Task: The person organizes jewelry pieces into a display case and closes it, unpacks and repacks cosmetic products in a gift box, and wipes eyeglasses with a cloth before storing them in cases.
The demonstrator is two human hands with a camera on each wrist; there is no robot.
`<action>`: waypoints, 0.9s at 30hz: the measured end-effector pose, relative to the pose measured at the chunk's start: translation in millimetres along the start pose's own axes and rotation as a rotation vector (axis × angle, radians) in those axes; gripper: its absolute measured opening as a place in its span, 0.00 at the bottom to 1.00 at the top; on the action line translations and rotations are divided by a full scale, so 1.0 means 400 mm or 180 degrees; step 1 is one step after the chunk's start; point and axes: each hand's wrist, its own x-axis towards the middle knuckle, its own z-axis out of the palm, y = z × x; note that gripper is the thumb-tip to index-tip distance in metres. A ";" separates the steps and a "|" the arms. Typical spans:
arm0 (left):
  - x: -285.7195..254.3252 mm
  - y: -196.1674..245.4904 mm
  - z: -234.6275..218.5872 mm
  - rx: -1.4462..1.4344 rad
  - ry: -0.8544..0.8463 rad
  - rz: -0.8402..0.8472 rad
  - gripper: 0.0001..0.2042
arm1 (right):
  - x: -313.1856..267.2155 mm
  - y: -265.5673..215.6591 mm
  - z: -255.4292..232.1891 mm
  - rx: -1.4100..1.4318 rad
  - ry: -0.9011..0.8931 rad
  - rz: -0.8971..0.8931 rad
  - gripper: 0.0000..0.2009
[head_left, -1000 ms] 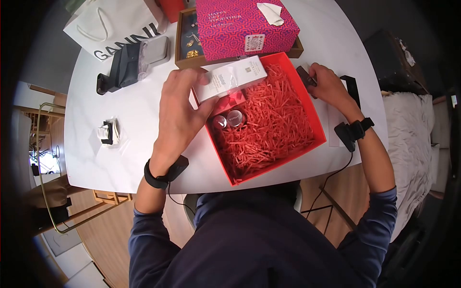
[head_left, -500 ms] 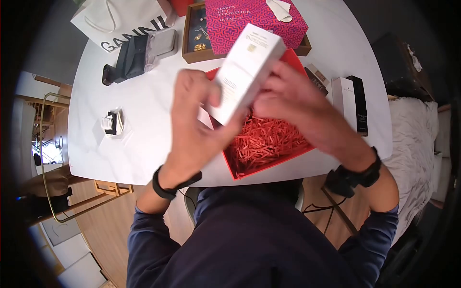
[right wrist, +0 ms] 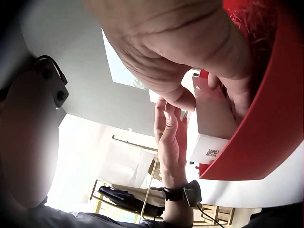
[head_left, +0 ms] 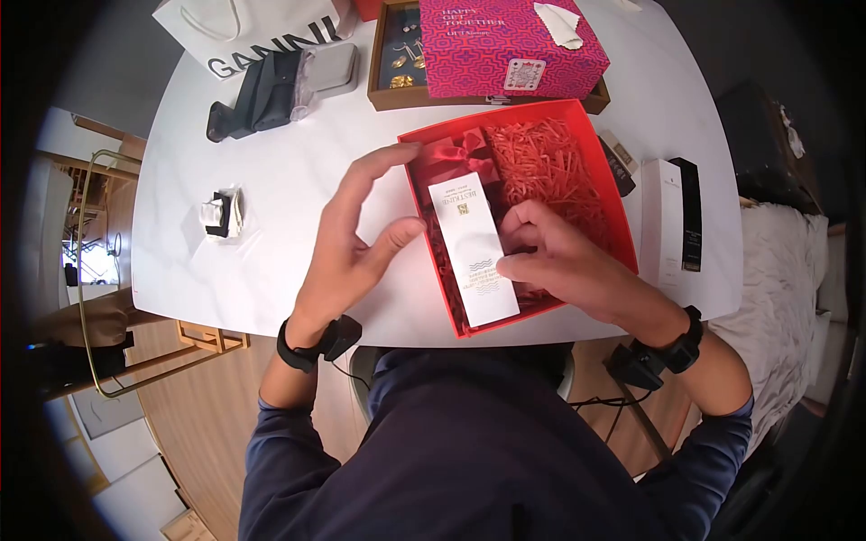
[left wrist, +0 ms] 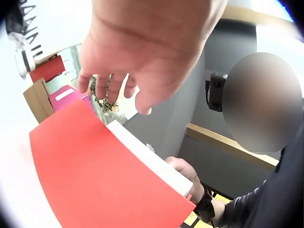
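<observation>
A red gift box (head_left: 597,149) stands on the table, lined with red paper shreds (head_left: 538,153). Lengthwise along its left side lies a white carton (head_left: 471,239) printed with gold lettering. My right hand (head_left: 577,270) reaches into the box and grips the carton at its right edge, thumb near the top and curled fingers down along the side. Left of the box, my left hand (head_left: 354,239) is off the carton, thumb and fingers spread near the left wall. A small red package with a ribbon bow (head_left: 460,155) sits in the far left corner of the box.
Behind are a pink patterned box (head_left: 505,50) and a wooden jewellery case (head_left: 393,96). Right stand a small dark carton (head_left: 617,167), a white carton (head_left: 663,216) and a black one (head_left: 690,216). Left lie a dark pouch (head_left: 271,90) and a plastic-wrapped item (head_left: 216,215).
The white carton was lifted and turned between both hands, then lowered lengthwise into the red box's left side. The left hand has let go; the right hand came over from the table's right.
</observation>
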 end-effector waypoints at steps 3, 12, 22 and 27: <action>0.002 -0.011 0.002 -0.0078 -0.0172 -0.0029 0.33 | -0.003 -0.004 0.000 -0.0047 -0.0073 -0.0004 0.16; 0.003 -0.004 0.014 0.0137 0.0133 0.0373 0.35 | -0.047 -0.052 -0.001 -0.1965 0.0984 -0.2141 0.25; -0.011 -0.025 0.015 -0.0174 0.0530 0.0315 0.28 | -0.059 -0.017 -0.060 -0.4914 0.1723 -0.5190 0.12; -0.009 -0.020 0.018 -0.0050 0.0485 0.0369 0.26 | -0.066 -0.021 -0.063 -0.4792 0.1537 -0.5100 0.15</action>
